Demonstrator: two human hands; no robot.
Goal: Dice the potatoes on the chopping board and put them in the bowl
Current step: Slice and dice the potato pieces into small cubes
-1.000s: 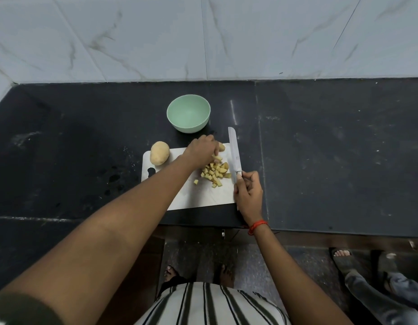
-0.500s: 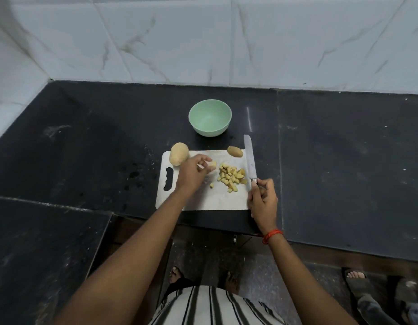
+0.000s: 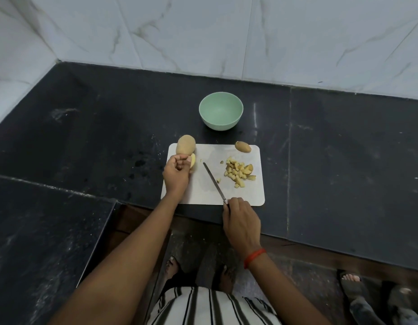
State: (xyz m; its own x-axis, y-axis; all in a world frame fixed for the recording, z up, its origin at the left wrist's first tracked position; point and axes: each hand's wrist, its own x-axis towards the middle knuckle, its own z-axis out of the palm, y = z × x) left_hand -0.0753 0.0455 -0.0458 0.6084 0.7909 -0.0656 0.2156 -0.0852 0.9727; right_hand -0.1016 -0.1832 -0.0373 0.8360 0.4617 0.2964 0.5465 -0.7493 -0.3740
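Note:
A white chopping board [image 3: 250, 195] lies on the black counter. My left hand [image 3: 176, 173] holds a pale potato slice [image 3: 193, 160] at the board's left end, just below a whole potato [image 3: 185, 145]. My right hand [image 3: 240, 221] grips the handle of a knife [image 3: 214, 180] whose blade points up and left over the board's middle. A heap of diced potato [image 3: 239, 172] lies on the right half. One small potato end piece [image 3: 243, 147] sits at the far right corner. Beyond the board stands a mint green bowl [image 3: 221, 114] with nothing in it.
A white marble wall [image 3: 203, 31] backs the black counter [image 3: 344, 148], which turns a corner to a lower slab at the left. Another person's sandalled feet [image 3: 351, 279] stand on the floor at the lower right.
My left hand moved from the diced heap to the board's left end with a slice. The knife swung from the board's right edge to its middle. The camera view shifted.

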